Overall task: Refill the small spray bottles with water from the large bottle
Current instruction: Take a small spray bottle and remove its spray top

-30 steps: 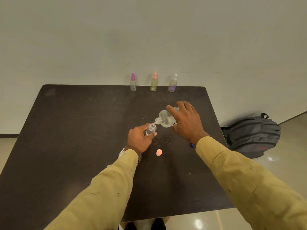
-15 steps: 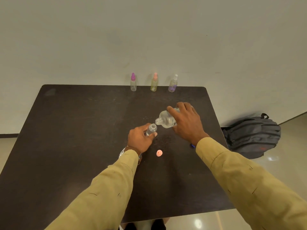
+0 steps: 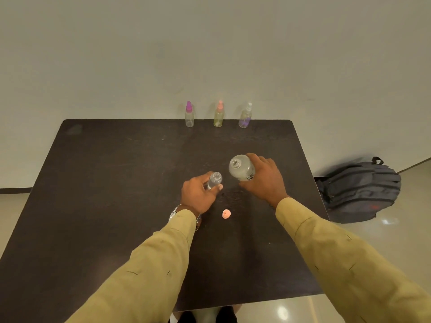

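Observation:
My left hand [image 3: 198, 194] grips a small clear spray bottle [image 3: 215, 179] that has no cap, its mouth facing up. My right hand [image 3: 263, 178] holds the large clear water bottle [image 3: 240, 169] upright, its open mouth just right of the small bottle and apart from it. A small orange spray cap [image 3: 226, 214] lies on the dark table [image 3: 116, 183] close to my left wrist. Three capped small spray bottles stand at the table's far edge: one with a purple cap [image 3: 189, 114], one with an orange cap [image 3: 218, 114], one with a white cap [image 3: 245, 115].
A grey backpack [image 3: 359, 190] lies on the floor to the right of the table. A pale wall rises right behind the table's far edge. A wet patch [image 3: 233, 194] glistens on the tabletop between my hands.
The large bottle was tipped with its mouth at the small bottle's opening. Now my right hand has swung it upright and a little away to the right. My left hand has stayed put.

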